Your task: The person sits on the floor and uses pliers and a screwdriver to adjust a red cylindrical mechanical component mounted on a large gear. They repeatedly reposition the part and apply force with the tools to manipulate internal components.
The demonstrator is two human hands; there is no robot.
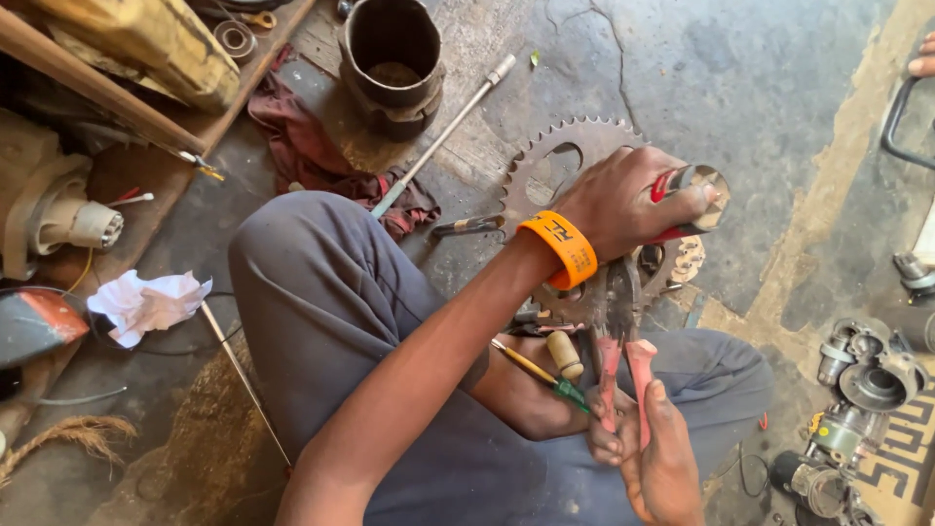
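I sit on the floor with a large toothed sprocket (570, 156) in front of my knees. My left hand (623, 200), with an orange wristband (560, 248) on the wrist, reaches across and presses on the sprocket while gripping a red-handled tool with a round metal end (703, 190). My right hand (654, 458) is closed around the pink handles of a pair of pliers (621, 336), whose jaws sit at the sprocket's hub. A green and yellow screwdriver (545, 377) lies across my lap beside a small wooden-handled tool (564, 354).
A dark metal cylinder (392, 60) stands at the top, with a long metal rod (443, 131) and a red rag (312, 146) beside it. Crumpled white paper (146, 302) lies left. Several metal engine parts (867, 380) are piled at right. Another person's toes (923, 60) show top right.
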